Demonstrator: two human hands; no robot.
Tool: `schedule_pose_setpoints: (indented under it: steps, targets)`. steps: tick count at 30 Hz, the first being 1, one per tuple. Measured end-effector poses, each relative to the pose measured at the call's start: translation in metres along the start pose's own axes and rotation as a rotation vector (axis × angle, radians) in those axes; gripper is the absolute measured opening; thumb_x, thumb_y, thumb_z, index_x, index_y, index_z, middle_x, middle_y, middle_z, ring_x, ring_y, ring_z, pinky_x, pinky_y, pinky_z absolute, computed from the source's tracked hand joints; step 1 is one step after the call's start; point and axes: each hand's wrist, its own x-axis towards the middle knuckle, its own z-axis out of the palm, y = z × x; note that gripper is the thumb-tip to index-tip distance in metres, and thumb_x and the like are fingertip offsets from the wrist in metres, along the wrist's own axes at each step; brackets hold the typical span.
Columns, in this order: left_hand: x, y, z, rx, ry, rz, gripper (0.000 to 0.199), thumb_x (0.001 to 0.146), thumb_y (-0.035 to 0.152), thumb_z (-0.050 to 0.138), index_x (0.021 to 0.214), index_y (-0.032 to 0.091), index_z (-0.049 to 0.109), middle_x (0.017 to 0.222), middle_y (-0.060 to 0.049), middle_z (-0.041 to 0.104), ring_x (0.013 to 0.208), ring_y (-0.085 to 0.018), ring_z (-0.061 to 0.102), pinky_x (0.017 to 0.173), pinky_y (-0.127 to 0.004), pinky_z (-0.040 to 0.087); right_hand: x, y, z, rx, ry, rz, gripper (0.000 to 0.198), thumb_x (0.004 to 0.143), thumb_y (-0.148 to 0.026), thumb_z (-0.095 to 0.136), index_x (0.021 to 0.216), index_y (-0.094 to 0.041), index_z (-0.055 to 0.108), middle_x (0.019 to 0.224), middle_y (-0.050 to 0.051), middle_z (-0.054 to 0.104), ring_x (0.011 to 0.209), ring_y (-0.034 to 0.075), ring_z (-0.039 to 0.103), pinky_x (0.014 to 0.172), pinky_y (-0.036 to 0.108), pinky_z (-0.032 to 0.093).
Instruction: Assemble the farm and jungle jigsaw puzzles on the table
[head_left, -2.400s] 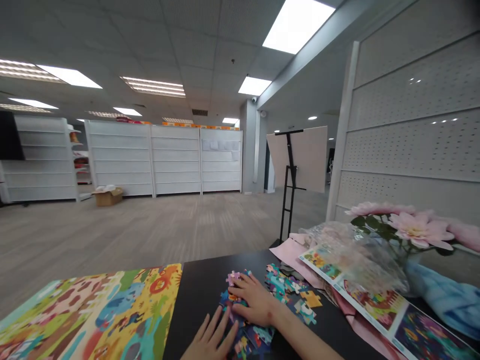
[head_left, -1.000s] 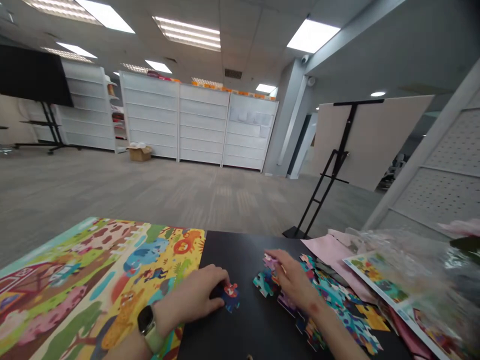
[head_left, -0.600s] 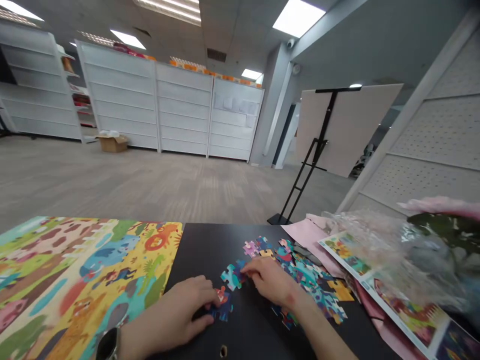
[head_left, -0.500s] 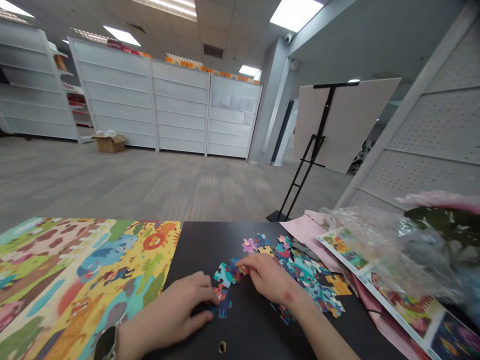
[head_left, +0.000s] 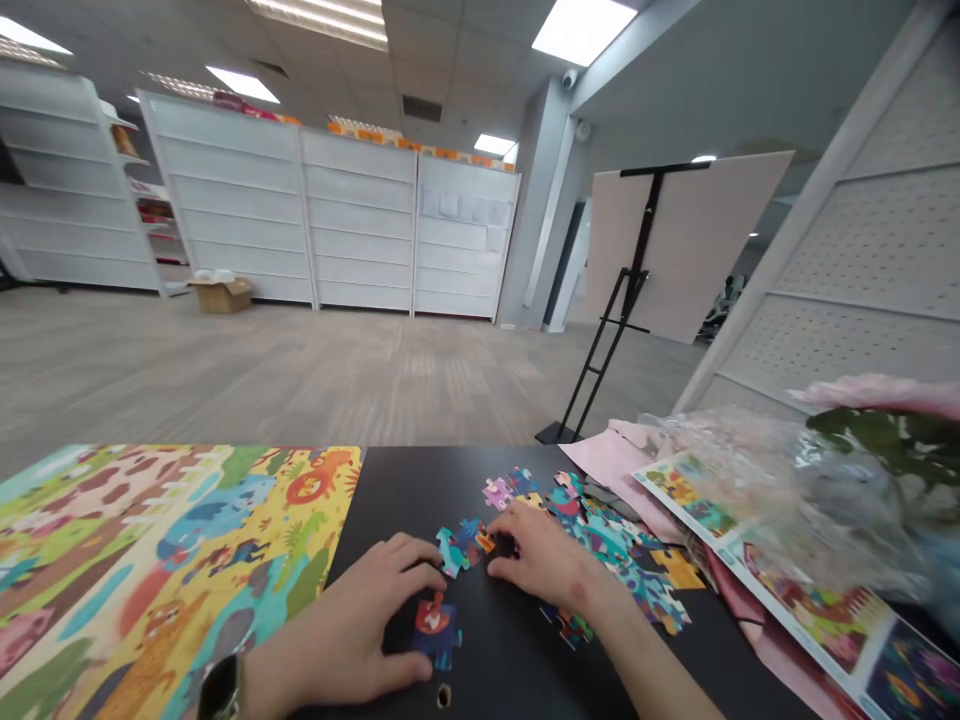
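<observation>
My left hand (head_left: pixel 375 610) is on the black tabletop (head_left: pixel 480 680), thumb and fingers spread around a dark blue jigsaw piece (head_left: pixel 435 630) with a red and white picture. Its fingertips are close to a teal jigsaw piece (head_left: pixel 451 553), though contact is unclear. That piece adjoins a dark blue and orange piece (head_left: pixel 472 540). My right hand (head_left: pixel 541 550) rests just right of these, fingers curved and thumb apart, with nothing visible held between them. Beyond and beside my right hand lies a heap of loose jigsaw pieces (head_left: pixel 615 540), partly covered by the hand and forearm.
A colourful animal picture board (head_left: pixel 225 560) covers the table's left side. On the right are pink paper (head_left: pixel 611 455), a printed picture sheet (head_left: pixel 720 530), crumpled clear plastic (head_left: pixel 787 490) and a pink flower (head_left: pixel 885 395). An easel (head_left: pixel 637 270) stands beyond the table.
My left thumb and fingers have spread apart, uncovering the dark blue piece. My right fingers have drawn back to the right, off the orange piece. The teal piece has shifted slightly right.
</observation>
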Motion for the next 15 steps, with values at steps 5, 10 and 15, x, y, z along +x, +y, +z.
schedule_pose_setpoints:
  steps: [5,10,15]
  targets:
    - [-0.001,-0.012,0.007,0.095,0.058,0.008,0.049,0.101,0.046,0.053,0.149,0.038,0.045,0.156,-0.002,0.049,0.146,-0.031,0.039,0.120,-0.057,0.029,0.000,-0.011,0.006,-0.006,0.055,-0.159,0.036,0.087,-0.020,0.062,0.122,-0.023,0.069,0.122,0.009,0.062,0.115,0.026,0.058,0.100,0.037,0.044]
    - [0.002,-0.028,0.004,0.216,0.213,-0.098,0.037,0.096,0.037,0.059,0.133,0.031,0.062,0.142,-0.005,0.062,0.133,-0.031,0.052,0.112,-0.052,0.041,0.004,-0.009,0.014,-0.008,0.100,-0.129,0.026,0.086,-0.020,0.061,0.110,-0.021,0.070,0.113,0.008,0.064,0.110,0.026,0.056,0.098,0.038,0.045]
    - [0.001,-0.025,-0.002,0.173,0.245,-0.121,0.038,0.093,0.036,0.063,0.131,0.029,0.063,0.145,-0.006,0.057,0.133,-0.030,0.051,0.114,-0.050,0.040,0.007,-0.003,0.016,-0.017,0.107,-0.101,0.037,0.084,-0.022,0.063,0.121,-0.018,0.067,0.128,0.012,0.061,0.120,0.030,0.052,0.104,0.042,0.042]
